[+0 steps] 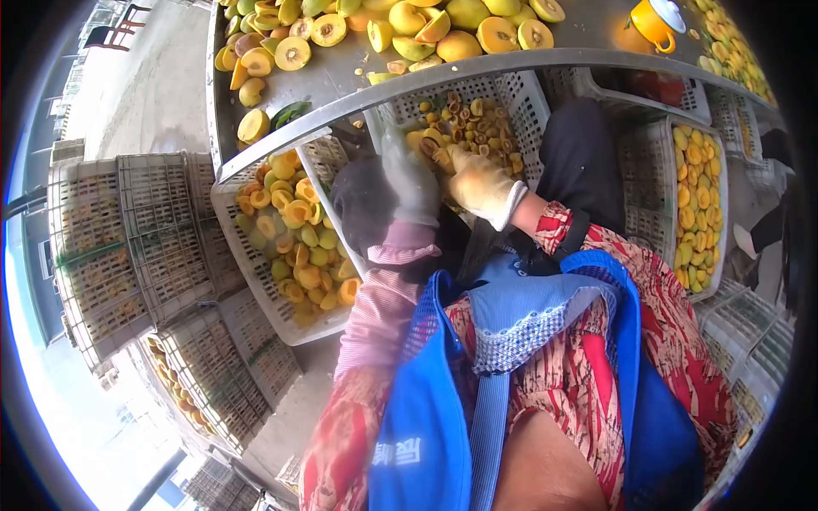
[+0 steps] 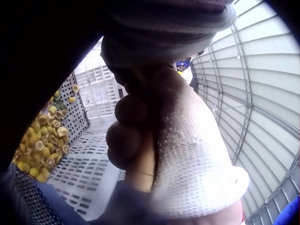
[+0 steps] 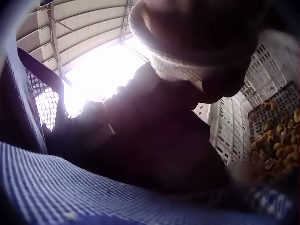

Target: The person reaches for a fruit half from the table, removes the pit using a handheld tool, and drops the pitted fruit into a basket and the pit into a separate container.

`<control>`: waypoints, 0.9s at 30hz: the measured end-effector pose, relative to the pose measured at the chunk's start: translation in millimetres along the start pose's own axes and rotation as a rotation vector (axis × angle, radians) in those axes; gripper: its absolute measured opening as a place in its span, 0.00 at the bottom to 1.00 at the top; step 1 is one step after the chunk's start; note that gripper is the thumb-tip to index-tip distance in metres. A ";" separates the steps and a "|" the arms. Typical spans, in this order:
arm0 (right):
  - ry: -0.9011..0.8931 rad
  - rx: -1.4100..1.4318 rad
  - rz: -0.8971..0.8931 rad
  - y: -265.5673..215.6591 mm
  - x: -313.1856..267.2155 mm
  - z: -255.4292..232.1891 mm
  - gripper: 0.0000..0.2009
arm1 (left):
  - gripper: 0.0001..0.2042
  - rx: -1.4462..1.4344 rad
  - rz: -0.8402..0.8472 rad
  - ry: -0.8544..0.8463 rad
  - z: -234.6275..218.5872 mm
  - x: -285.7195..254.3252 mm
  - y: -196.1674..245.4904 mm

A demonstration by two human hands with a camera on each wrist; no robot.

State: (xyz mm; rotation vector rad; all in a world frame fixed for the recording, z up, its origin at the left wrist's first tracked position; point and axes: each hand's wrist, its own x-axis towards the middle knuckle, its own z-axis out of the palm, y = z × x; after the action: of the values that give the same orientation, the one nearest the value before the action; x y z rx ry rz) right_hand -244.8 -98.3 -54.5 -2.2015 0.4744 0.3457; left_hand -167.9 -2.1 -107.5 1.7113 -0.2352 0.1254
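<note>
My right hand, in a pale knit glove with a rolled cuff, curls its fingers round a smooth tan handle-like piece, seen in the left wrist view. Its far end is hidden. Beside it my left hand, in a whitish glove, is blurred in the head view, and its fingers are mostly hidden. A yellow fruit piece shows between the two hands; I cannot tell which hand has it. Both hands are over the near side of a white crate with small brown-centred yellow fruit pieces.
A metal-edged table crosses ahead, bearing halved yellow fruit and a yellow enamel mug. Crates of fruit halves stand at the left and right. Stacked crates fill the far left. My knees flank the middle crate.
</note>
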 end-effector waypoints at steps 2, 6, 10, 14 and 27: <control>-0.029 0.028 -0.042 4.1 1.6 2.5 0.18 | 0.17 0.398 0.244 -0.007 -5.4 -0.7 -5.5; -0.083 -0.036 -0.049 5.5 -0.5 -2.9 0.20 | 0.15 -0.047 -0.147 -0.115 -2.5 -0.6 -9.3; -0.114 -0.049 -0.020 6.6 0.5 -2.0 0.23 | 0.16 -0.014 -0.211 -0.124 -2.1 -4.6 -25.1; -0.049 -0.203 -0.184 26.9 3.2 9.2 0.24 | 0.18 -0.080 -0.389 -0.125 -2.3 -6.4 1.1; -0.084 0.047 -0.095 33.8 18.3 0.2 0.17 | 0.19 -0.103 -0.197 -0.342 -10.1 -5.1 2.8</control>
State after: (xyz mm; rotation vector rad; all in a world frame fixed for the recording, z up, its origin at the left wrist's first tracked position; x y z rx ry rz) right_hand -243.7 -121.7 -85.0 -2.1457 0.3278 0.3708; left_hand -173.0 8.0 -104.4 1.6365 -0.3174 -0.3225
